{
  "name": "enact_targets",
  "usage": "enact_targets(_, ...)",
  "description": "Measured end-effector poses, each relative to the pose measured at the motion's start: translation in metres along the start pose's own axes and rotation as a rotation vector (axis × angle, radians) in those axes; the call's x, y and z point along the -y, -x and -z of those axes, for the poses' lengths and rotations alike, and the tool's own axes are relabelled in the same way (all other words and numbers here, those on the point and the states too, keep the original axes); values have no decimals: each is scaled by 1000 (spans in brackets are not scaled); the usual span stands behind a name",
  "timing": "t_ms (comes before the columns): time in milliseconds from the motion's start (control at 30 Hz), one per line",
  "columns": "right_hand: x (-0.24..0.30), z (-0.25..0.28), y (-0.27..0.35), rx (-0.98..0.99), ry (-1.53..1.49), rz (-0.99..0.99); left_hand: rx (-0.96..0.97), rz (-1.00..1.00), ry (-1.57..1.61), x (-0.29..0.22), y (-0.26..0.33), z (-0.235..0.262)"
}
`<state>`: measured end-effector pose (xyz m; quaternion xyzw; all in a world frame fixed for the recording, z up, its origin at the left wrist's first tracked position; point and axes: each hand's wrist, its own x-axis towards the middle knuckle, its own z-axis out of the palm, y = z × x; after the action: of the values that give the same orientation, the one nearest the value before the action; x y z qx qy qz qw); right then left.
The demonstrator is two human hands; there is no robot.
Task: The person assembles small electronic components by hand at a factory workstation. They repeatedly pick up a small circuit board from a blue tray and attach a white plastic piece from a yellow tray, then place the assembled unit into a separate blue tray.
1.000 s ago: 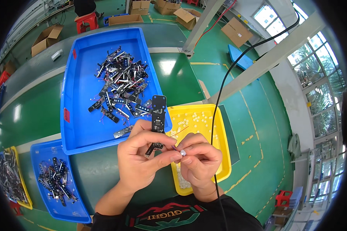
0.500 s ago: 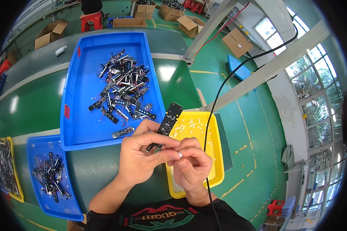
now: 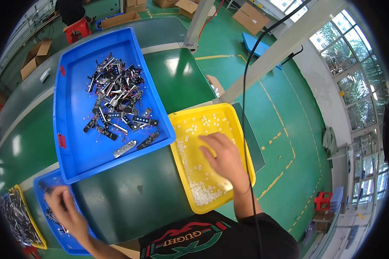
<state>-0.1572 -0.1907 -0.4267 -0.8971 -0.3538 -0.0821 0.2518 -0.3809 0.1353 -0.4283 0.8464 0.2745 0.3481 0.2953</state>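
Observation:
My left hand [image 3: 67, 213] is over the small blue tray [image 3: 74, 245] at the lower left, smeared by motion. A dark blur shows at its fingertips; whether it grips a circuit board cannot be made out. Dark board assemblies lie in that tray, partly hidden by the hand. My right hand [image 3: 225, 159] hovers over the yellow tray [image 3: 180, 164], fingers stretched and thumb apart, with nothing visible in it. Small white rings [image 3: 203, 193] are scattered across the yellow tray and heaped at its near end.
A large blue tray [image 3: 75, 112] holds a pile of circuit boards [image 3: 116, 93] with thin wires. At the far left stands another yellow tray [image 3: 34, 226] of parts. A black cable [image 3: 244, 108] hangs down past the yellow tray's right side. A pale post [image 3: 281, 56] rises beyond.
My hands have parted. The left has swung to the small blue tray, and the right has moved up and right over the yellow tray. The circuit board is no longer between them. The view has shifted.

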Motion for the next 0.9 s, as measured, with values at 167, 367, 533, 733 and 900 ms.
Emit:
enact_targets(167, -66, -10, 17, 121, 313, -247, -36, 173, -663, 79, 22, 78)
enact_targets(367, -86, -30, 13, 186, 422, -263, 94, 203, -714, 127, 32, 90)
enact_targets(533, -74, -28, 13, 85, 305, -232, 53, 281, -765, 102, 27, 80)
enact_targets(733, -67, -33, 18, -1, 200, -232, -104, -44, -615, 19, -18, 16)
enact_targets(900, -65, -39, 17, -18, 168, -208, 297, -141, -289, -35, -51, -89)
